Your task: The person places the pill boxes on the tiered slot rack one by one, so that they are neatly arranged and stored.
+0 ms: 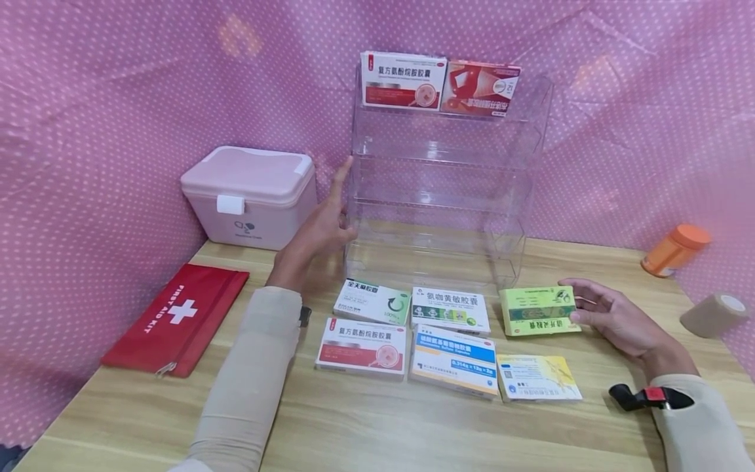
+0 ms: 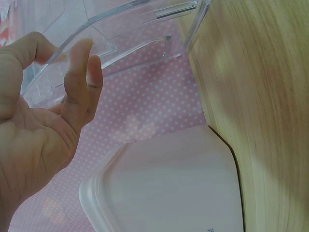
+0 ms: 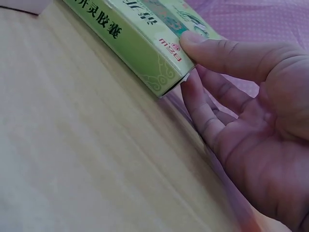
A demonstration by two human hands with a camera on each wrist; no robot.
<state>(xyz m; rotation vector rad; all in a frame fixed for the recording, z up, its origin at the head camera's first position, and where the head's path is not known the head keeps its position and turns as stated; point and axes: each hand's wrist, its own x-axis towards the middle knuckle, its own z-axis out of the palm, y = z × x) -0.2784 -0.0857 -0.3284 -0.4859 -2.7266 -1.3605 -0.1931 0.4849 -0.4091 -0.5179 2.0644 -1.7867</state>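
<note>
Pink cloth (image 1: 649, 131) backs wood tbl (image 1: 383, 426) w/ boxes (image 1: 539, 311).

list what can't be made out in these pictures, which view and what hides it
Green box: far end cut off by the top edge, right wrist view; right edge partly covered by the right hand, head view.
Lidded box: partly cut off by the bottom edge, left wrist view; inside hidden by its closed lid, head view.
Yellow-and-white box: fine print too small, head view.

It looks like a mock pharmacy corner: medicine boxes (image 1: 453, 360), rack (image 1: 436, 204) and first-aid pouch (image 1: 203, 328) share a table (image 1: 366, 426) backed by dotted cloth (image 1: 625, 144).
</note>
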